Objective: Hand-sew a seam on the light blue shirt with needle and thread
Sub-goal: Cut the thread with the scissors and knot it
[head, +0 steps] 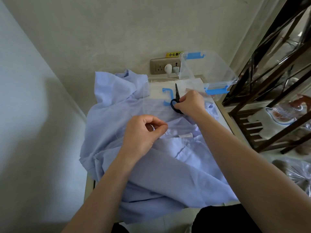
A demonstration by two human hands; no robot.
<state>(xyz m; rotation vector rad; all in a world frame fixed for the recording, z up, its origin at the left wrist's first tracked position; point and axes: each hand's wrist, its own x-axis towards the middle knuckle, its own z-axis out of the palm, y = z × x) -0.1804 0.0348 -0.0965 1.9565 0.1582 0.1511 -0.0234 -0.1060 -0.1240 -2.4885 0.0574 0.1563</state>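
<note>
The light blue shirt [151, 174] is lying rumpled over the small table [223, 113], its length running from 6 o'clock by the person up to 12 o'clock, where it is bunching against the wall. Just left of centre, the left hand [143, 133] is pinching a fine pale thread [153, 127] between thumb and forefinger, the other fingers curling in; the needle is too small to make out. A pale spool [186, 136] is resting on the cloth at 3 o'clock from that hand. Up at 1 o'clock, the right hand [190, 103] is gripping the handles of the black scissors [176, 91], blades together, long axis upright, tips pointing to 12 o'clock. Under them a clear lid [154, 100] is lying on the shirt. Further out at 1 o'clock a clear box [207, 69] is sitting tilted beside the wall socket [161, 67], and a dark shelf [269, 81] is standing at 3 o'clock.
</note>
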